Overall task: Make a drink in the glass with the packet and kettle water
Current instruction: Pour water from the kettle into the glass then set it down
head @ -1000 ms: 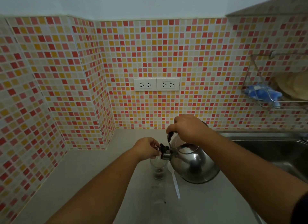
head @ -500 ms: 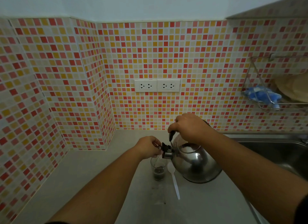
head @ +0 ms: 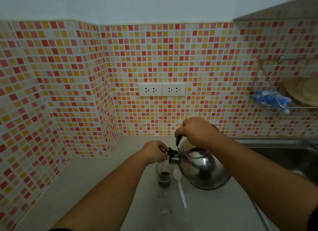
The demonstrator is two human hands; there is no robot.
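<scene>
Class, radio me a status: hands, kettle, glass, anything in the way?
Right hand grips kettle handle, tilted. Left hand at spout cap. Glass holds dark liquid. Spoon lies between them.

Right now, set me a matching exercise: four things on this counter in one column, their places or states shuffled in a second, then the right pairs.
1. kettle
2. glass
3. white spoon
4. left hand

A. lying flat on the counter
B. at the spout cap
C. tilted, gripped by its handle
D. upright, dark liquid at the bottom

Pairs: 1-C, 2-D, 3-A, 4-B
</scene>
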